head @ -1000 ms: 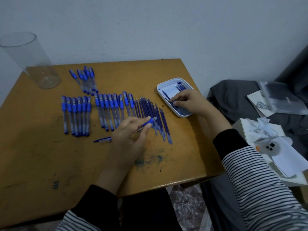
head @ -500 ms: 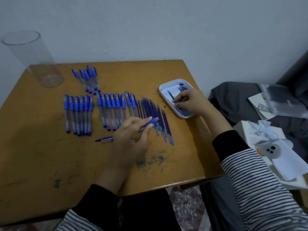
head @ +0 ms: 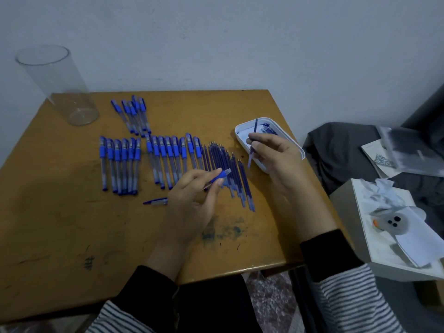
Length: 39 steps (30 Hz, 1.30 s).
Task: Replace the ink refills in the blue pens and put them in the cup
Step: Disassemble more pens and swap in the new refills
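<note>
Left hand (head: 192, 203) curled round blue-gripped clear plastic pen barrel (head: 218, 177), counter (head: 60, 224) centre. Right hand (head: 276, 159) pinches thin blue ink refill (head: 249, 161) over white tray (head: 240, 127), 2 o'clock. Refill light, bendy, slippery: likely best pinched mid-shaft. Clear plastic cup (head: 60, 87) 10 o'clock.

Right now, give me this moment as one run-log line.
left hand: holds blue pen | right hand: pinches refill over white tray | cup: no pens inside | step: refill not yet inserted
</note>
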Available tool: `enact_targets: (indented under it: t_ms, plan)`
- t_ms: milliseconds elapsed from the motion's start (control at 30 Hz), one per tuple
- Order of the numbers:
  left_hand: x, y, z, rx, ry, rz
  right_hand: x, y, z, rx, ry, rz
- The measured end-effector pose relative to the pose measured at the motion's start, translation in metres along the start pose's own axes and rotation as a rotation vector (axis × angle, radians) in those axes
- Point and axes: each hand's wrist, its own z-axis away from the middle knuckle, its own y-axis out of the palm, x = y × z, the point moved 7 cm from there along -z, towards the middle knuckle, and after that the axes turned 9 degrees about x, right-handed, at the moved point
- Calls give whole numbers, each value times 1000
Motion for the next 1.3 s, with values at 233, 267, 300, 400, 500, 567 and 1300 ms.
enact_targets:
  t_ms: [233, 267, 300, 400, 500, 567, 1300]
  plan:
    - [-1, 0, 1, -13, 18, 13, -12, 23, 21, -118, -113, -223]
    - [-1, 0, 1, -15, 20, 11, -12, 24, 21, -122, -118, -226]
    - [-1, 0, 1, -16, 24, 9, -12, 24, 21, -125, -120, -225]
    - [-1, 0, 2, -12, 14, 13, -11, 24, 21, -131, -135, -218]
    - [-1, 0, 1, -9, 10, 22, -10, 23, 20, -138, -145, -179]
    - [-1, 0, 1, -17, 4, 14, -7, 22, 22, -158, -170, -130]
    - [-3, -12, -1, -87, -30, 7, 4, 68, 64, -153, -420, 135]
